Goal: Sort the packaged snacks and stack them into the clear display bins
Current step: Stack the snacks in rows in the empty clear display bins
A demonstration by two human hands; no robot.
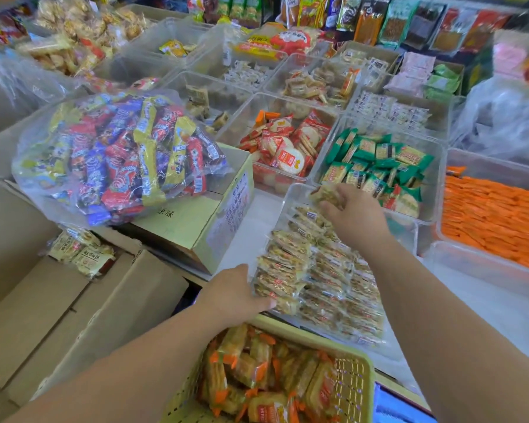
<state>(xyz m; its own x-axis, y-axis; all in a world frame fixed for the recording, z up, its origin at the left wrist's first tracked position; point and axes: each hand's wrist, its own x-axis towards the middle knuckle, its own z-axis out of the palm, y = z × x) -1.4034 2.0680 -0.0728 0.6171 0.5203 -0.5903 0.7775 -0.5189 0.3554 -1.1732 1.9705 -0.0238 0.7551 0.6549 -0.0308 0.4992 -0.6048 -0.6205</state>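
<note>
Now, right hand [358, 215]: pinching cracker packets [326, 193] over the far end of the clear bin [288, 199].
Left hand [235, 293]: against near-left row [283, 270]; fingertips hidden, grip unclear.
Bin axis: lengthwise away; open slot just below the right hand.

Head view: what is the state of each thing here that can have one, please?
Clear bin, partly filled with rows of packets.
Right hand, grips one packet over the bin's far end.
Left hand, touches the near-left row; grip unclear.
Yellow basket, holds orange-wrapped crackers.
Candy bag, lying on a closed cardboard box.
</note>
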